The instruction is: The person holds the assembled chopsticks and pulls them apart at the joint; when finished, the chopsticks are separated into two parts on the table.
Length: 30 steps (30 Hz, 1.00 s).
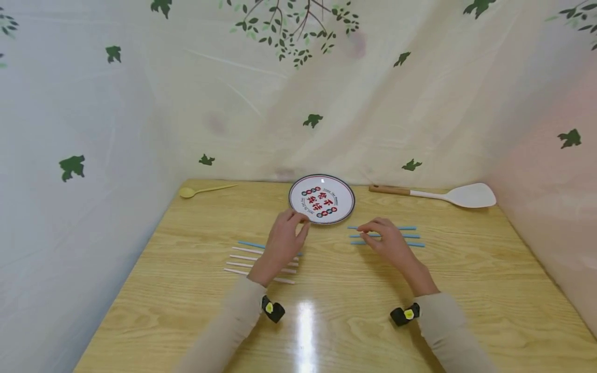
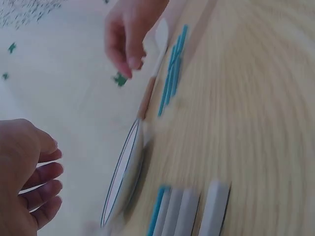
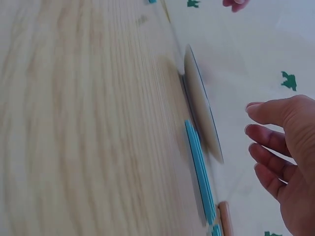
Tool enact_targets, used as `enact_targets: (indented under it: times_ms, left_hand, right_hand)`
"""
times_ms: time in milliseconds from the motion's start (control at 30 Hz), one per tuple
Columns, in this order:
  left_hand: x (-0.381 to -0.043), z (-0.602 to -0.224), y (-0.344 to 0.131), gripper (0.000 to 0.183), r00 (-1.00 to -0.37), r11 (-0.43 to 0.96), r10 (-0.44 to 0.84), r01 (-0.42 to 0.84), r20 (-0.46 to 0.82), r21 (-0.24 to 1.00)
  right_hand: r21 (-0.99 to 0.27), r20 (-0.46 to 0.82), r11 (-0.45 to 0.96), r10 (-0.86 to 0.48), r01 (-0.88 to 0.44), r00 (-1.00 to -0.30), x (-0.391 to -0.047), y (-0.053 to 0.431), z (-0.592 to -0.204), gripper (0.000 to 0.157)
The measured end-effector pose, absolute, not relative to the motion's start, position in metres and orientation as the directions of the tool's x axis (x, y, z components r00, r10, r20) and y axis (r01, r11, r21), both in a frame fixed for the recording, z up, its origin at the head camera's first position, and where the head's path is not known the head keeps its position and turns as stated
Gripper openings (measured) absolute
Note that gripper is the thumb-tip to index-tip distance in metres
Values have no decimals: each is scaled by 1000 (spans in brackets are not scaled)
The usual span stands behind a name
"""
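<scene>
Left hand is hovering by the plate and pale sticks, right hand over blue sticks lying on the counter; both are hanging slack, holding nothing; risk: an off-aim touch could be rolling closely laid sticks askew.

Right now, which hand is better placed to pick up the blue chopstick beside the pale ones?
Probably the left hand: it's empty and nearer that blue chopstick, while the right hand, also empty, is nearer the other blue chopsticks.
</scene>
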<state>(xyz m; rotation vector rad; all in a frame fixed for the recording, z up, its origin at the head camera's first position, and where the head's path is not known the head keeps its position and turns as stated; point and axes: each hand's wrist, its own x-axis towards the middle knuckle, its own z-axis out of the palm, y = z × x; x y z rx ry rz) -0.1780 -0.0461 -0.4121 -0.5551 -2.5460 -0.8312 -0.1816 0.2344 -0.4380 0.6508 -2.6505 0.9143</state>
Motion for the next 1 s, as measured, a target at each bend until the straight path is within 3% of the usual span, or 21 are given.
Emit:
enact_targets:
  times_ms: [300, 633, 1000]
  left_hand:
    - [-191, -418, -124, 15, -940, 712, 186, 329, 285, 620]
    - [-198, -436, -185, 17, -935, 713, 311, 347, 169, 609]
    - [-198, -445, -199, 11, -916, 696, 400, 327, 32, 639]
  right_hand:
    - [-580, 334, 652, -356, -488, -873, -185, 195, -439, 14]
    - [-599, 257, 631, -431, -492, -865, -182, 138, -447, 16]
    - [-640, 207, 598, -471, -483, -857, -183, 106, -465, 14]
